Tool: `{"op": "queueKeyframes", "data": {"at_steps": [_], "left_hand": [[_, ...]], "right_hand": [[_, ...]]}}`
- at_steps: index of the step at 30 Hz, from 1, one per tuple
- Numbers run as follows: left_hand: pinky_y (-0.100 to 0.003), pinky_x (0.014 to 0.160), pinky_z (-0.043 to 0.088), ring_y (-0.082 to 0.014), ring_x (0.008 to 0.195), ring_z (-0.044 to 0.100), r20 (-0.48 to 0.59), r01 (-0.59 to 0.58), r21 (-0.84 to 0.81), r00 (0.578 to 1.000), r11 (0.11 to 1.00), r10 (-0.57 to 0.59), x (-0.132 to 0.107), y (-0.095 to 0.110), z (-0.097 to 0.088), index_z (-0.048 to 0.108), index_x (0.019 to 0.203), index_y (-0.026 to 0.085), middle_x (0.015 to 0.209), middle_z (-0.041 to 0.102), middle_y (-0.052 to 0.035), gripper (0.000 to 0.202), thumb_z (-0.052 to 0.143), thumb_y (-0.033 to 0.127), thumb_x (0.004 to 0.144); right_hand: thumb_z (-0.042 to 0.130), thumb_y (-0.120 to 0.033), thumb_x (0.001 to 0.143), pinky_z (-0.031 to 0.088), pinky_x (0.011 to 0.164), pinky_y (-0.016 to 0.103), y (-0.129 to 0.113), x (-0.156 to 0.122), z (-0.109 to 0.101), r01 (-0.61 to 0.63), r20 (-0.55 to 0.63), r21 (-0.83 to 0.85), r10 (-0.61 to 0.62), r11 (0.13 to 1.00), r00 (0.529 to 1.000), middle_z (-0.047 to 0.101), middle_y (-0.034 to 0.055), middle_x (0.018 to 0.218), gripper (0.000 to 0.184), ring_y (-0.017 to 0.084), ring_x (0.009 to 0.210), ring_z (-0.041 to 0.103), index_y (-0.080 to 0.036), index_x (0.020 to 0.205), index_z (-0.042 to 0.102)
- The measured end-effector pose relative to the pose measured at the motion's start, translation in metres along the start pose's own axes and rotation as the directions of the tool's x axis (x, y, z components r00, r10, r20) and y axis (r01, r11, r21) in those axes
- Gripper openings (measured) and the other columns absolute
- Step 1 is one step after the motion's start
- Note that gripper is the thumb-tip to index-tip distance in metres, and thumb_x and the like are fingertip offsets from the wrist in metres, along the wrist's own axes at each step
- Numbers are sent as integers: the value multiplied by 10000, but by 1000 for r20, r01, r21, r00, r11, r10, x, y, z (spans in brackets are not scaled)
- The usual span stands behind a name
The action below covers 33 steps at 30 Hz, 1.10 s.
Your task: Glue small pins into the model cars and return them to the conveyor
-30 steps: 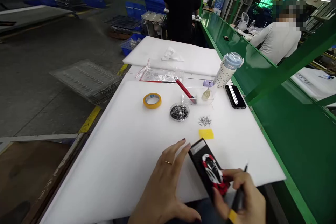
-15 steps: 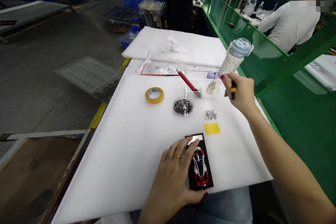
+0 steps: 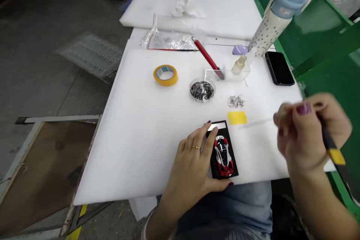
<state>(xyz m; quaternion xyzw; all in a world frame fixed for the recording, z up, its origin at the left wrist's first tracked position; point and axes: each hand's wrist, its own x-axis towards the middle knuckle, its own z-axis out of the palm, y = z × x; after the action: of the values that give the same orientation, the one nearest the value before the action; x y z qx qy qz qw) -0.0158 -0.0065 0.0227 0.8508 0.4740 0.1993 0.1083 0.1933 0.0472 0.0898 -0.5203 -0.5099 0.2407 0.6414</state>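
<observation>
My left hand [image 3: 191, 157] is closed around the edges of a black display base, thumb at its near end and fingertips at its far left. A small red, white and black model car [image 3: 224, 156] sits on that base. Raised at the right, my right hand [image 3: 309, 131] is blurred, its fingers pinched on a thin stick [image 3: 257, 122] that points left. A dark tool with a yellow band [image 3: 336, 156] is tucked in the same hand. To its left lie a yellow tape piece [image 3: 237, 117] and a pile of short black fibres [image 3: 235, 101].
Farther back are a clear dish of black fibres [image 3: 201, 90], a tape roll [image 3: 165, 75], a red-handled knife [image 3: 208, 58], a clear tray [image 3: 212, 75] with a small cloudy bottle [image 3: 239, 65], a phone [image 3: 279, 68] and a tall drinking bottle [image 3: 277, 18]. A green partition [image 3: 323, 45] borders the right side.
My right hand has come back from the small bottle towards me and to the right, with the thin stick out of it. The view has tilted down. My left hand still holds the base.
</observation>
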Motion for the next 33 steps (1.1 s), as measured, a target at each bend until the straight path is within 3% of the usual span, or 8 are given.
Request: {"op": "queueKeyframes", "data": {"at_steps": [3,6,19,22,25,29,31,33], "left_hand": [[-444,998,436,-378,1305,535,12,4,14,1000,1000,-4,1,0,0,426,1446,111,1510,518,-238,1220,910,699,494],[-475,999,435,-421,1391,476,11,7,31,1000,999,-7,1,1,0,445,1437,122,1563,448,-275,1201,893,725,499],[-505,986,445,-439,1408,472,43,32,6,999,999,-32,1,1,-2,462,1445,123,1582,428,-284,1172,898,691,516],[-527,974,453,-464,1419,446,72,16,12,997,1000,-17,0,0,-2,434,1471,118,1603,379,-307,1246,904,684,465],[-544,962,459,-479,1424,428,102,-21,23,995,1000,18,-2,-4,-3,397,1503,123,1615,353,-310,1267,889,640,456],[-498,964,467,-442,1427,435,85,-58,32,995,998,55,-4,-8,-2,401,1502,136,1611,381,-282,1171,866,577,522],[-470,971,467,-420,1419,450,60,-62,31,996,998,60,-5,-9,-1,418,1495,146,1605,405,-259,1121,865,549,550],[-461,979,466,-410,1403,470,36,-60,21,998,998,59,-5,-8,0,435,1487,150,1589,434,-246,1093,865,534,559]], "right_hand": [[807,-339,849,214,423,250,13,-50,-1,-288,30,232,289,929,957,393,-92,447,370,66,379,257,-223,654,515],[814,-334,847,194,435,234,24,-72,1,-440,29,272,450,856,893,361,-87,451,419,67,420,283,-211,631,477],[765,-275,869,190,417,229,23,-74,2,-449,6,266,464,853,886,337,-86,440,373,71,413,251,-210,627,488],[741,-255,858,200,405,248,19,-55,-3,-324,-22,240,339,915,941,347,-85,426,312,76,380,231,-217,632,530],[735,-260,850,233,396,293,17,-10,-4,42,-131,15,-40,999,991,477,-47,496,213,104,375,323,-228,672,623],[685,-352,927,302,461,326,20,65,6,427,-51,-306,-463,851,885,571,-7,609,210,148,466,475,-240,752,654],[680,-383,932,300,492,326,23,93,13,495,14,-336,-522,801,853,568,-4,632,252,146,481,479,-243,739,598],[666,-394,946,311,538,332,27,110,21,467,57,-368,-481,804,875,557,-6,662,277,147,527,459,-266,730,548]]}}
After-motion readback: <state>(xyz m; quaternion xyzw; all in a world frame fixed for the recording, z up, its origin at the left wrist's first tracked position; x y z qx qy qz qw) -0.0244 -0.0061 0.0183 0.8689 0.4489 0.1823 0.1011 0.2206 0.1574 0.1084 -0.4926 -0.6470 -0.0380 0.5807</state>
